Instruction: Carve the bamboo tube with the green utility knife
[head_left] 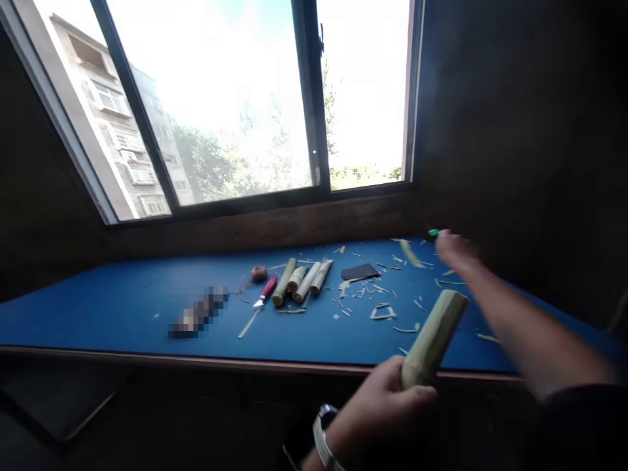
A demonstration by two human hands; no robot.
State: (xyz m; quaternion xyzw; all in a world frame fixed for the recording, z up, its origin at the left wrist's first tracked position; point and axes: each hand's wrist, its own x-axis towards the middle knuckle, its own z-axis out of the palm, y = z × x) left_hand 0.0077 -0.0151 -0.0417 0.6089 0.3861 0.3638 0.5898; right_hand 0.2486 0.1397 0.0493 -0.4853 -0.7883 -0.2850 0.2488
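Note:
My left hand (377,412), with a metal watch band on its wrist, grips a short, faceted green bamboo section (434,337) that angles up and away. My right hand (456,252) is motion-blurred and stretched out over the far right of the blue tabletop (103,320). A small green object (434,232) lies just beyond its fingertips, and I cannot tell whether they touch it. Loose bamboo shavings (383,313) are scattered below that hand.
Several bamboo pieces (301,280) lie together mid-table, beside a red-handled craft knife (265,292), a ball of twine (258,273) and a dark sanding pad (360,272). A pixelated object (199,313) lies to the left. A window (235,98) and wooden sill (265,226) back the table.

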